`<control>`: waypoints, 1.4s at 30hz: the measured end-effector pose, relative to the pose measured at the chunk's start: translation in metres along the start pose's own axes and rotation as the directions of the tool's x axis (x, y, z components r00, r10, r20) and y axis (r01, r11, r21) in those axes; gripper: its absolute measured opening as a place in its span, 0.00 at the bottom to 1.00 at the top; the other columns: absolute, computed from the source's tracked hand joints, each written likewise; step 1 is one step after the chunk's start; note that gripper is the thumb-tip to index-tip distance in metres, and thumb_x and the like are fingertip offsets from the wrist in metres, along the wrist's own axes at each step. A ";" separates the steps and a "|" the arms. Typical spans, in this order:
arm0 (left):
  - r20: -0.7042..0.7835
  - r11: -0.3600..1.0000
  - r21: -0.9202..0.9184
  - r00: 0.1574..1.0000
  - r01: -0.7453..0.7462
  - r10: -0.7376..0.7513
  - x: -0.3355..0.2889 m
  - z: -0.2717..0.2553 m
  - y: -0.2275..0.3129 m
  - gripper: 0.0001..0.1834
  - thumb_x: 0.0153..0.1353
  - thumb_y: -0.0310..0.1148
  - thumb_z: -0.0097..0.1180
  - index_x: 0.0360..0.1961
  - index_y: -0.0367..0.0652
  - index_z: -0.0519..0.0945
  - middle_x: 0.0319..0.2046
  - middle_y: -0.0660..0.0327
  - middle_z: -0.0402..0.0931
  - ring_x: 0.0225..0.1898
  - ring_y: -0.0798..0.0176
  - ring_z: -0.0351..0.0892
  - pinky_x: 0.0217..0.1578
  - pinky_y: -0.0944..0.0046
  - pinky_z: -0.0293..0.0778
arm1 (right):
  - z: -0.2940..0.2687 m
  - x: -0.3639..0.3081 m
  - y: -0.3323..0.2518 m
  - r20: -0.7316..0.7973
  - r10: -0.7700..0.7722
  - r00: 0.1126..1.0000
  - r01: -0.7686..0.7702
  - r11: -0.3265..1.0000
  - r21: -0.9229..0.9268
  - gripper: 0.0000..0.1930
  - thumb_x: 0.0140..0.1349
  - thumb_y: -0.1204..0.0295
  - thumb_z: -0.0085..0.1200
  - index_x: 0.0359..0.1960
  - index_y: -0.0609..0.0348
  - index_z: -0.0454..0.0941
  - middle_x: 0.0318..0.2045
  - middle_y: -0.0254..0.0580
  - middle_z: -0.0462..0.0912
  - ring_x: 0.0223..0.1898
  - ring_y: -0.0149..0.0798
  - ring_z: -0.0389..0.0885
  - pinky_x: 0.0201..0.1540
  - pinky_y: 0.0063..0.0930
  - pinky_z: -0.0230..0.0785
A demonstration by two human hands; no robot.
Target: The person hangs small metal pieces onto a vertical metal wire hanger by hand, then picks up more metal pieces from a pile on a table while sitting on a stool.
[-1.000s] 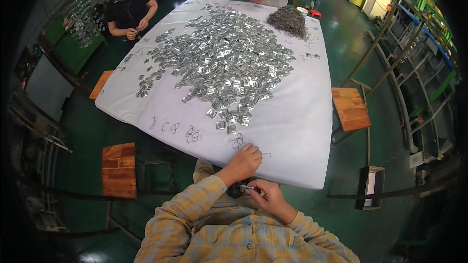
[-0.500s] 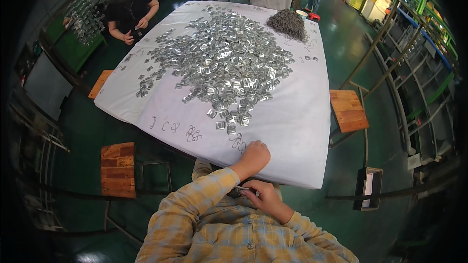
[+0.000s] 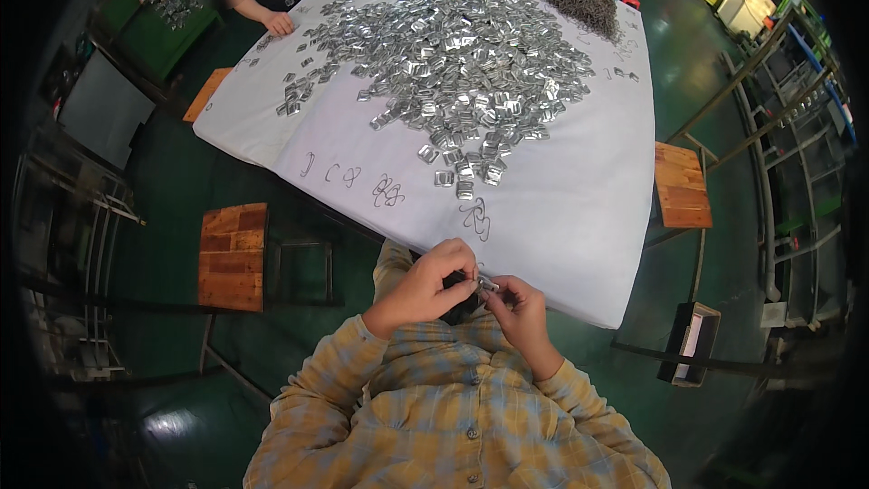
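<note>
Just off the table's near edge, my two hands meet in front of my shirt. My right hand is closed, its thumb and fingers pinching a small silvery metal buckle. Against the buckle's left side, my left hand is closed in a pinch; what lies between its fingertips is too small to make out. Bent wire hooks lie on the table just beyond my hands, and another group of wire hooks lies to their left. A large heap of flat metal buckles covers the table's middle.
A white cloth covers the table. A pile of dark wire pieces sits at the far right. Wooden stools stand left and right. A co-worker's hand rests at the far left edge.
My left hand has come back from the hooks on the table to the buckle in my right hand. The view has shifted, and a co-worker's hand has reached down to the table.
</note>
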State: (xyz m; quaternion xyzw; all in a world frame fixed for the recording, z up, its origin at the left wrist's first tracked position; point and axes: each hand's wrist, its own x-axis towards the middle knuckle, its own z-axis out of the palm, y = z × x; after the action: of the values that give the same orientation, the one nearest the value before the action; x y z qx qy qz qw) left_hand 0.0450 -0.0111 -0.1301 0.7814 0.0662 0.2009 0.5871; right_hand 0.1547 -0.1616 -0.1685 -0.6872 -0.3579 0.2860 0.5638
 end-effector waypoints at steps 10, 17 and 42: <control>-0.090 0.990 0.144 0.996 -0.004 0.017 -0.009 0.007 -0.012 0.07 0.50 0.20 0.54 0.29 0.38 0.69 0.32 0.57 0.70 0.37 0.58 0.70 0.40 0.64 0.66 | 0.000 0.007 -0.004 0.005 -0.059 0.998 0.059 0.994 -0.092 0.08 0.51 0.80 0.59 0.35 0.65 0.78 0.22 0.39 0.79 0.23 0.28 0.75 0.27 0.21 0.68; -0.076 0.981 0.187 0.995 -0.052 0.067 -0.015 0.007 -0.020 0.04 0.54 0.21 0.52 0.31 0.37 0.71 0.33 0.58 0.73 0.35 0.59 0.73 0.37 0.64 0.68 | 0.002 0.009 -0.010 0.066 -0.116 0.991 0.128 0.967 -0.218 0.08 0.50 0.82 0.59 0.34 0.66 0.78 0.24 0.41 0.79 0.24 0.28 0.76 0.28 0.20 0.68; -0.184 0.984 0.170 0.980 -0.049 0.081 -0.032 0.011 0.000 0.05 0.55 0.19 0.49 0.34 0.35 0.72 0.33 0.55 0.75 0.35 0.58 0.77 0.36 0.64 0.72 | 0.002 0.176 0.047 -0.261 -0.103 0.960 -0.060 0.833 -0.549 0.13 0.45 0.65 0.64 0.27 0.60 0.77 0.22 0.39 0.78 0.27 0.38 0.77 0.31 0.32 0.68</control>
State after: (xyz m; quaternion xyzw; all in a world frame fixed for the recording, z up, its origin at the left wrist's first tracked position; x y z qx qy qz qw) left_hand 0.0206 -0.0316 -0.1403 0.8062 0.1126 0.2877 0.5046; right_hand 0.2627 -0.0220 -0.2130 -0.8497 -0.3495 0.0639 0.3896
